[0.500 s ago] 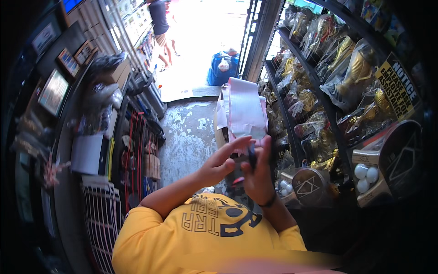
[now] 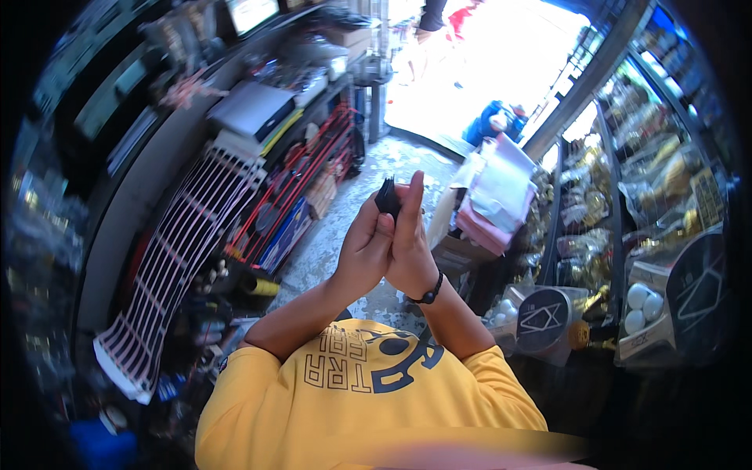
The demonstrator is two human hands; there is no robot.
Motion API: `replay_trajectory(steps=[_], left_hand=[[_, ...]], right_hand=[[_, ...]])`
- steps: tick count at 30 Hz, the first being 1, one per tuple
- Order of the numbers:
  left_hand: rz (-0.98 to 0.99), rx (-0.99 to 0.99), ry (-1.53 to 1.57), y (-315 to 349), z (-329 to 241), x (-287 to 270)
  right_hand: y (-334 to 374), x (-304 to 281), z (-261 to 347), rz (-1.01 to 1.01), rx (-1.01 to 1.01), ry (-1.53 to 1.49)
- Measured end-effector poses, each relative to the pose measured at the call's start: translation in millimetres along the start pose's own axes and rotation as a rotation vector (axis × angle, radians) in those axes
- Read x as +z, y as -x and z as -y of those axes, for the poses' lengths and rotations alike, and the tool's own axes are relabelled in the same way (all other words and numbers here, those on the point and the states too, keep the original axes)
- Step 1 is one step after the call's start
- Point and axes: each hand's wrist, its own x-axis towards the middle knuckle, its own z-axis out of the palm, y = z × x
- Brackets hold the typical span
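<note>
In front of my chest, both hands are brought together around a small stack of thin black flat pieces. My left hand is closed about the stack, its thumb lying across the near side. My right hand, with a dark bracelet on the wrist, presses in from the right with its fingers pointing up. The black pieces stick out above the fingers, their top edges slightly fanned. Their lower part is hidden by the hands, and what they are exactly cannot be made out.
White and pink papers lie piled on a box to the right. Shelves of plastic-wrapped gold trophies line the right, with packaged paddles nearer. On the left are a cluttered counter and a striped sheet. People stand outside the bright doorway.
My view has turned, so the doorway sits further right. My hands, earlier apart with the dark thing in the right one, have come together around it.
</note>
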Motion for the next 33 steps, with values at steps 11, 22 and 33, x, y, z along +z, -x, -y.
replay_trajectory(steps=[11,22,33], left_hand=[[-0.235,0.156,-0.095,91.8,-74.8,-70.4],[-0.358,0.158,-0.068,231.5,-180.1,-192.3],[-0.143,0.008,0.247,315.8,-262.3,-247.0]], right_hand=[[-1.9,86.6,89.8,0.247,-0.089,-0.322],[-89.2,176.6,215.0,0.691,-0.497,-0.391],[-142.9,292.1,303.4,1.167,-0.87,-0.825]])
